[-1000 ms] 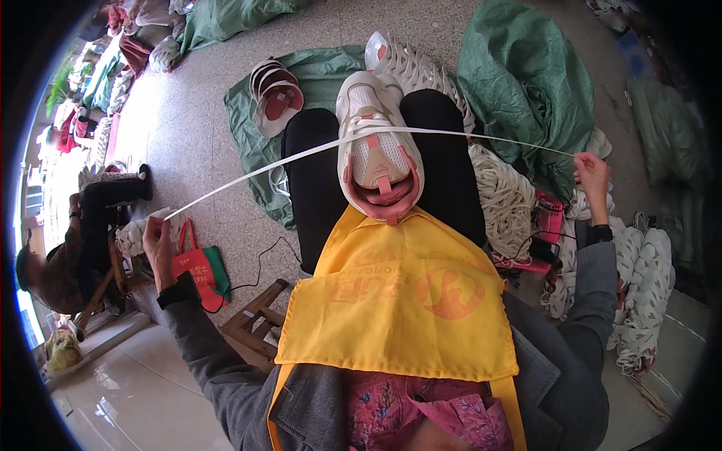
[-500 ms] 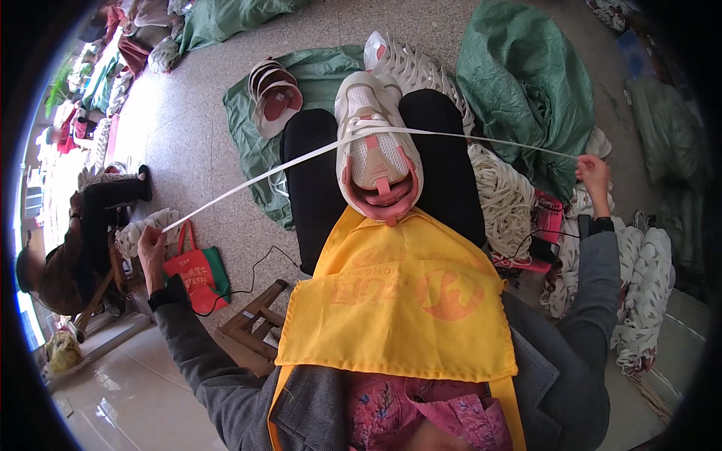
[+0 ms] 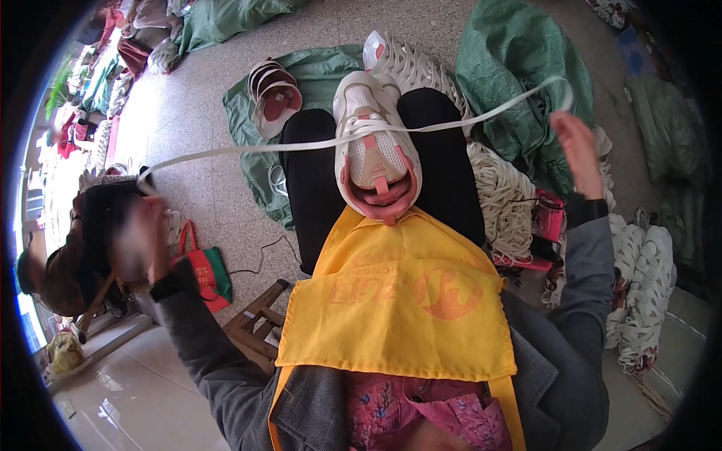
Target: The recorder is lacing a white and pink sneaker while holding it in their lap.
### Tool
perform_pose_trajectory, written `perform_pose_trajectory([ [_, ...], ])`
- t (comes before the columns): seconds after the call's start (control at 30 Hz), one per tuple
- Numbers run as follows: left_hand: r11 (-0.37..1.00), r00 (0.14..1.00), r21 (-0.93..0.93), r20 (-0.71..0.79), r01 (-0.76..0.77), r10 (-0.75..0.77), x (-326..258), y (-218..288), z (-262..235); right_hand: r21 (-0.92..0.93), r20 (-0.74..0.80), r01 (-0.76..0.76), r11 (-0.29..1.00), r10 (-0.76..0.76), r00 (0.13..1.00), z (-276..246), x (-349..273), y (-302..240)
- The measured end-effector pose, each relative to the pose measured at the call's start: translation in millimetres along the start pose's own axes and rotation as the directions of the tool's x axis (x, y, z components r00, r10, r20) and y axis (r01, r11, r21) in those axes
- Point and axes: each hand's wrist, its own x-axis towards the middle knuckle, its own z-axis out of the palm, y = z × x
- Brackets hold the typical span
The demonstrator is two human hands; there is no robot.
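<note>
Seated person, 2 hands raised, 1 to each side of the lap. A white-and-pink sneaker (image 3: 376, 154) rests toe-outward between the knees, its heel against the top edge of a yellow apron (image 3: 398, 301). A long white flat lace (image 3: 301, 144) passes through the sneaker's upper eyelets and runs out to both sides.

Left hand (image 3: 139, 237): raised at the left, heavily motion-blurred. The lace's left end reaches it at about the fingertips. Whether the fingers are closed on the lace cannot be told from the blur.

Right hand (image 3: 579, 154): raised at the right, fingers extended and close together, palm largely open. The lace curls in a loop just above and beside the fingertips; actual contact cannot be confirmed.

Surroundings: a pair of pink-lined sneakers (image 3: 272, 98) lies on a green sack (image 3: 301, 71) on the speckled floor ahead. A bundle of white laces (image 3: 500, 199) sits just beside the right knee. A wooden stool (image 3: 256, 327) stands under the left elbow. Another person (image 3: 56, 270) sits at the far left.
</note>
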Motion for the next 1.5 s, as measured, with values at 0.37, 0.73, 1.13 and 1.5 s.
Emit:
perform_pose_trajectory([
  [0.37,0.939,0.642,-0.219,0.767,0.265,-0.002,-87,170,171,-0.459,0.552,0.155,0.875,0.144,0.821,247,-91,-20],
  [0.73,0.875,0.804,-0.437,0.586,0.207,0.102,-77,195,214,-0.142,0.469,0.176,0.974,-0.090,0.879,278,-69,-3],
  [1.13,0.823,0.834,-0.503,0.548,0.265,0.067,-76,198,224,0.019,0.434,0.055,0.998,-0.058,0.899,288,-80,-2],
  [1.5,0.709,0.860,-0.619,0.509,0.338,0.034,-76,197,230,-0.325,0.464,0.411,0.852,-0.235,0.854,296,-84,-14],
])
